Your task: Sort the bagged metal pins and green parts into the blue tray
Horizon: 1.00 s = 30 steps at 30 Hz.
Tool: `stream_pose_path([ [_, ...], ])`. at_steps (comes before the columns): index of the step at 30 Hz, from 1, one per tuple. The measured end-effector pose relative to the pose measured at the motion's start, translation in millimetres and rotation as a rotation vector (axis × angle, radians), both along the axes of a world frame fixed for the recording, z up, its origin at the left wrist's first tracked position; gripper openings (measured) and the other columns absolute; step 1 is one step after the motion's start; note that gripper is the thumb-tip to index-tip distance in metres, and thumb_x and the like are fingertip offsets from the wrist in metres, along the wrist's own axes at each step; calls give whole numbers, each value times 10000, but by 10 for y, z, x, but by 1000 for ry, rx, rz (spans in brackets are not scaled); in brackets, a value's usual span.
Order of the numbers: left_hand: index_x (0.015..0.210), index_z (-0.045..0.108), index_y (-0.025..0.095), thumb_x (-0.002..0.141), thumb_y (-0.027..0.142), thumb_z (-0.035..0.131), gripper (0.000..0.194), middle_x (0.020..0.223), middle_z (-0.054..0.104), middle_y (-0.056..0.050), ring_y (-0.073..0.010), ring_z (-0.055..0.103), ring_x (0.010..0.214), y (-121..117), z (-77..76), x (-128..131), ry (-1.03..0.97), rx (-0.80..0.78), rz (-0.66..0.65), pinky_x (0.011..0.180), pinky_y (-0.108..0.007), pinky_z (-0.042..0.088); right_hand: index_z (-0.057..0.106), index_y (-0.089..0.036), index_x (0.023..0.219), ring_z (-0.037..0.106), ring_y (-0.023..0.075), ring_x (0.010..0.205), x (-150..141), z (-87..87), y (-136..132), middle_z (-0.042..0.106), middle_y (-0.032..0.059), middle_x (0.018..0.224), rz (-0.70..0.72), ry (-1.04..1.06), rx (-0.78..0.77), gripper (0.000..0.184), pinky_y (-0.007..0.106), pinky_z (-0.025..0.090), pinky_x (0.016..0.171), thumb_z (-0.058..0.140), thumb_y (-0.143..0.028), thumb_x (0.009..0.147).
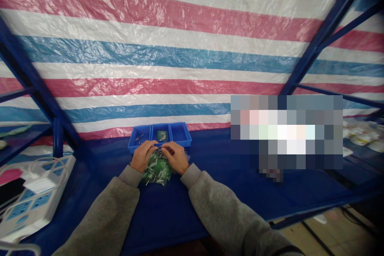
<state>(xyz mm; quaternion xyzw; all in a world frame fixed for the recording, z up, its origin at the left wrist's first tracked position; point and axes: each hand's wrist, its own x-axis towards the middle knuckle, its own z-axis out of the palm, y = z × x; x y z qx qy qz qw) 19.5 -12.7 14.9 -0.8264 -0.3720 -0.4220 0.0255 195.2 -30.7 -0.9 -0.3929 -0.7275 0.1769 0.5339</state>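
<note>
Both hands meet above a heap of small clear-green packets with slim metal pieces (159,171) on the blue table. My left hand (144,155) has its fingers bent and pressed together, fingertips over the heap's far side. Facing it, my right hand (176,156) is closed in a pinch. Between the fingertips there seems to be something thin and dark, too small to name. Just beyond the hands stands a blue three-compartment tray (182,144). Its left compartment holds a few slim metal pieces (139,137), its middle one a green packet (162,135); the right one shows only bare blue plastic.
White power strips (45,212) with cables and a white charger (42,182) lie at the left. A striped plastic sheet (168,88) hangs behind the table (219,192), between blue metal posts (318,40). A blurred-out patch covers the right side. White round items (360,138) stand farther right.
</note>
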Motion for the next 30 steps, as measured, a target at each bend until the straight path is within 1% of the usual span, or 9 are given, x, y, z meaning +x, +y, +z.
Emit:
stream_pose_path([
  [2, 996, 591, 178, 907, 313, 434, 225, 906, 655, -51, -162, 622, 849, -6, 9, 4, 3, -3, 1, 784, -285, 494, 659, -204, 906, 558, 144, 698, 0, 2, -4, 629, 27, 787, 12, -10, 0, 168, 245, 435, 655, 524, -295, 864],
  [7, 980, 595, 180, 904, 310, 440, 215, 882, 663, -47, -160, 630, 837, -17, 14, 17, 10, -4, -17, 779, -285, 499, 658, -208, 929, 549, 142, 677, 1, 9, 4, 614, 23, 772, -18, 5, -10, 168, 249, 440, 648, 540, -300, 853],
  [13, 971, 601, 172, 903, 314, 437, 227, 911, 671, -57, -164, 630, 854, -34, 22, 23, 0, -12, -18, 775, -277, 497, 654, -205, 851, 544, 143, 693, -1, 23, -13, 602, 20, 753, 3, 0, 5, 163, 243, 425, 650, 523, -301, 866],
  [15, 995, 598, 169, 897, 325, 447, 238, 906, 669, -54, -160, 630, 819, -44, 34, 18, -18, -33, -13, 756, -273, 497, 650, -199, 841, 539, 140, 681, 6, 29, -14, 600, 20, 751, -7, 24, 5, 174, 243, 420, 645, 516, -306, 870],
  [18, 1025, 589, 165, 879, 346, 488, 253, 840, 657, -38, -142, 614, 724, -49, 42, 9, -40, -67, -11, 705, -261, 492, 648, -190, 831, 531, 135, 662, 19, 35, -2, 606, 24, 762, -30, 68, -5, 193, 244, 416, 637, 511, -319, 872],
  [20, 1008, 589, 164, 860, 362, 521, 256, 797, 643, -27, -132, 593, 672, -46, 41, 7, -47, -74, -10, 669, -252, 484, 648, -188, 826, 530, 131, 650, 21, 36, 8, 610, 24, 768, -40, 96, -15, 200, 243, 417, 630, 509, -324, 871],
  [23, 958, 590, 167, 842, 374, 549, 240, 788, 631, -20, -121, 571, 639, -47, 40, 14, -50, -71, -8, 637, -242, 471, 647, -189, 808, 530, 128, 637, 19, 39, 13, 612, 20, 758, -47, 121, -29, 203, 242, 420, 621, 511, -329, 867],
  [27, 878, 592, 177, 870, 332, 509, 177, 815, 629, -27, -129, 578, 705, -66, 53, 29, -29, -64, -1, 685, -248, 462, 650, -190, 806, 530, 128, 635, 19, 46, 6, 612, 18, 753, -42, 124, -26, 191, 245, 422, 621, 523, -324, 857],
  [30, 857, 593, 179, 890, 306, 471, 179, 815, 632, -34, -140, 587, 763, -73, 55, 32, -25, -32, 1, 738, -258, 458, 653, -191, 806, 531, 129, 634, 19, 48, 1, 613, 20, 750, -43, 121, -29, 195, 247, 423, 618, 523, -329, 854],
])
